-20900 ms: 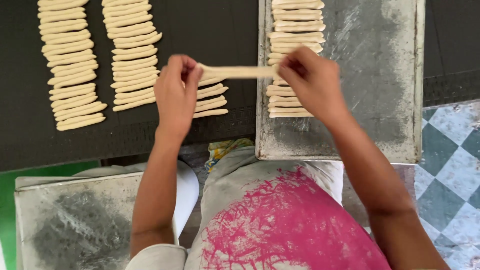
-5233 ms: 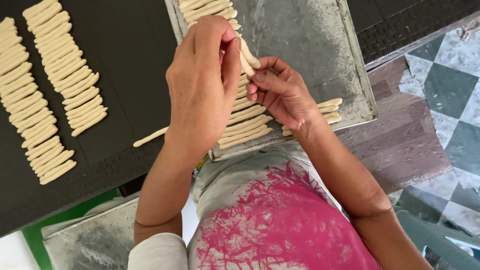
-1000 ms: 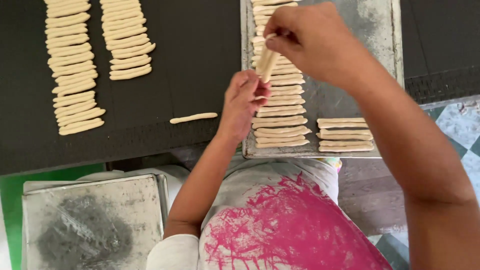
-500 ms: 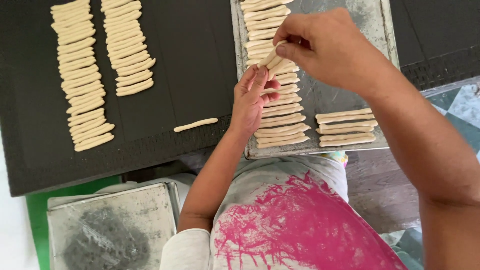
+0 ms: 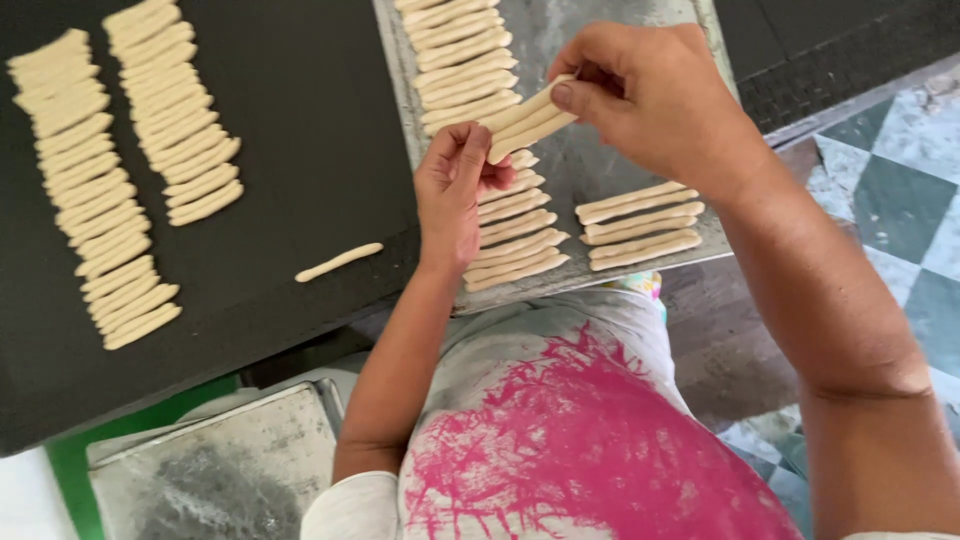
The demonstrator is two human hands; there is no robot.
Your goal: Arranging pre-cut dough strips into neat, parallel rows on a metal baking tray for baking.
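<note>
Seen from above, a person's two hands share a pair of pale dough sticks (image 5: 528, 120) lifted just over a floured metal tray (image 5: 640, 160); the right hand (image 5: 655, 95) is pinched shut on the far ends, thumb on top and fingers beneath, while the left hand (image 5: 455, 190) closes loosely around the near ends, its fingertips curled against the dough; the sticks hang tilted, high end toward 2 o'clock, low end toward 8 o'clock.

On the tray beneath them, a long column of laid sticks (image 5: 490, 150) runs from 12 o'clock down to 6 o'clock, and a shorter stack of four (image 5: 640, 225) lies at 4 o'clock of the held pair, near the tray's front edge; at 9 o'clock, on the dark work surface (image 5: 300, 150), two further columns of sticks (image 5: 130, 170) stand in rows, and a single stray stick (image 5: 338, 262) lies apart at 7 o'clock; a second, dusty tray (image 5: 220, 470) sits lower left, beside the person's pink-splashed garment (image 5: 580, 430).

Done well, this handling looks to ask for a light grip; soft dough would likely dent or stretch under a hard pinch, so support at both ends, as here, seems wise; keeping the two sticks level and parallel should stop them sagging in the middle or sticking to one another, and keeping them clear of the laid rows should avoid disturbing those.
</note>
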